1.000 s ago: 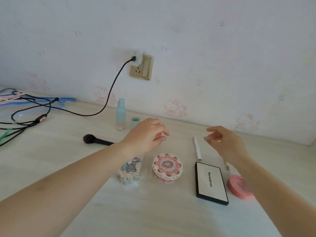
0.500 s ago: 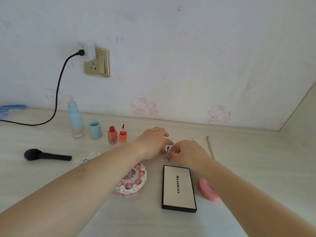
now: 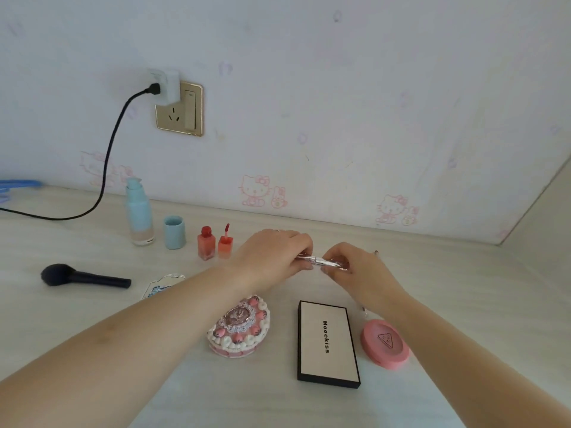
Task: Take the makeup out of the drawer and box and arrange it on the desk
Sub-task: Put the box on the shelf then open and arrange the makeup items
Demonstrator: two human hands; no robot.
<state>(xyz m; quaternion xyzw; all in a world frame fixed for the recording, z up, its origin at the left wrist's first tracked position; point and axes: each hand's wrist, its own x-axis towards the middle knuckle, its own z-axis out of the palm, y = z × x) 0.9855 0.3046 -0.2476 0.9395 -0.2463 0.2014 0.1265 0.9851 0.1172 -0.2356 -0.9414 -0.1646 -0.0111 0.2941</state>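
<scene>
Both hands hold a small clear-and-pink makeup tube (image 3: 321,261) level above the desk. My left hand (image 3: 275,256) grips its left end, my right hand (image 3: 355,267) its right end. Below them lie a cake-shaped pink case (image 3: 239,327), a white Mooekiss palette (image 3: 327,342) with a black rim, and a round pink compact (image 3: 384,344). Behind stand two small red bottles (image 3: 214,242), a light blue cap (image 3: 174,231) and a tall blue pump bottle (image 3: 139,211). A black makeup brush (image 3: 83,276) lies at the left. A silver-edged item (image 3: 163,284) is half hidden by my left forearm.
A thin pencil (image 3: 377,254) lies behind my right hand. A black cable (image 3: 108,168) runs from the gold wall socket (image 3: 180,109) across the left of the desk. Blue hangers (image 3: 17,183) sit at the far left edge. The wall corner closes the right side.
My hands came together and took the small tube between them, then lifted and turned it level. The view swung right, and the red bottles now stand uncovered.
</scene>
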